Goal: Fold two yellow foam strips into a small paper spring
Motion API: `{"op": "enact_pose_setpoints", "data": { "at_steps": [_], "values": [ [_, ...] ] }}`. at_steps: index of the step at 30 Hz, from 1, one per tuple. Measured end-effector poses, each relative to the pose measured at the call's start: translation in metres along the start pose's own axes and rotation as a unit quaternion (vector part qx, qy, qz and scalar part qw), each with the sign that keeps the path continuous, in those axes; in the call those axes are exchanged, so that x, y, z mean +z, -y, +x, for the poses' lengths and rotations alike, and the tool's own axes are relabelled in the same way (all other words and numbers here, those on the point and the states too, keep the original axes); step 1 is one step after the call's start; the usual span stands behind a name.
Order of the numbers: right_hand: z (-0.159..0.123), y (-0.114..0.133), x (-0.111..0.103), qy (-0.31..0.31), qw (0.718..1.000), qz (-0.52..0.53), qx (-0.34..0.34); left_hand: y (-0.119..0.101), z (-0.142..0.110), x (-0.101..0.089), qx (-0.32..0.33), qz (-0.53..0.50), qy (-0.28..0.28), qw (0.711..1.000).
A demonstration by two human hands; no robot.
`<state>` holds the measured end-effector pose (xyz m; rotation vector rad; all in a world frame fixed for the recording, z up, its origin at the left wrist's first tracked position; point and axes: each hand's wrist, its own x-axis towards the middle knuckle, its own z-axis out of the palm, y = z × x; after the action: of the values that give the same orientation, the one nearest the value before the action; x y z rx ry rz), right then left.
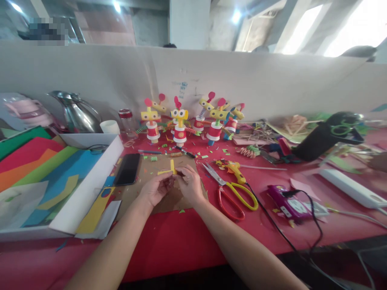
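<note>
My left hand point(156, 188) and my right hand point(190, 183) meet over a brown cardboard sheet point(152, 169) on the red table. Both pinch crossed yellow paper strips point(169, 169), one strip pointing left, the other standing up. The fingers of both hands are closed on the strips. Just right of my right hand lie red and yellow scissors point(232, 191). A black phone point(127, 169) lies left of the cardboard.
Several paper-cup robot figures point(180, 125) stand at the back. A white box of coloured paper sheets point(45, 177) fills the left. A yellow glue gun point(234, 169), a purple power strip point(288, 203), cables, paper scraps and a metal kettle point(77, 112) lie around.
</note>
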<state>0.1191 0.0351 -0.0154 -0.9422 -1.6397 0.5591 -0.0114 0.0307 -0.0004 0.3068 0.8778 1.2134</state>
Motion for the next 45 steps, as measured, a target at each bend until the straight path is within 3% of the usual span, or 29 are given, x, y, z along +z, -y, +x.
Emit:
{"op": "enact_pose_setpoints", "data": {
  "at_steps": [4, 8, 12, 17, 24, 31, 40, 45],
  "values": [
    [0.0, -0.005, 0.004, 0.017, 0.993, 0.094, 0.075, 0.0, 0.002, -0.001, 0.037, 0.02, -0.01, 0.999],
    [0.002, -0.008, 0.004, 0.035, 0.972, 0.185, 0.144, 0.001, 0.002, -0.002, 0.118, 0.073, 0.03, 0.99],
    [0.004, -0.011, 0.003, 0.019, 0.956, 0.222, 0.192, 0.006, 0.001, -0.004, 0.181, 0.135, 0.044, 0.973],
    [0.004, -0.008, 0.003, -0.01, 0.932, 0.277, 0.234, 0.01, 0.003, -0.005, 0.213, 0.202, 0.036, 0.955],
    [0.006, -0.002, 0.004, -0.003, 0.925, 0.287, 0.248, 0.006, 0.001, -0.005, 0.213, 0.216, 0.046, 0.952],
    [0.005, -0.007, 0.004, 0.012, 0.923, 0.294, 0.248, 0.006, 0.001, -0.003, 0.186, 0.164, 0.043, 0.968],
    [0.004, -0.011, 0.004, 0.008, 0.953, 0.214, 0.214, 0.007, 0.002, -0.005, 0.202, 0.213, 0.027, 0.956],
    [0.005, -0.013, 0.006, 0.017, 0.945, 0.243, 0.221, 0.007, 0.002, -0.004, 0.193, 0.193, 0.025, 0.962]
  ]
}}
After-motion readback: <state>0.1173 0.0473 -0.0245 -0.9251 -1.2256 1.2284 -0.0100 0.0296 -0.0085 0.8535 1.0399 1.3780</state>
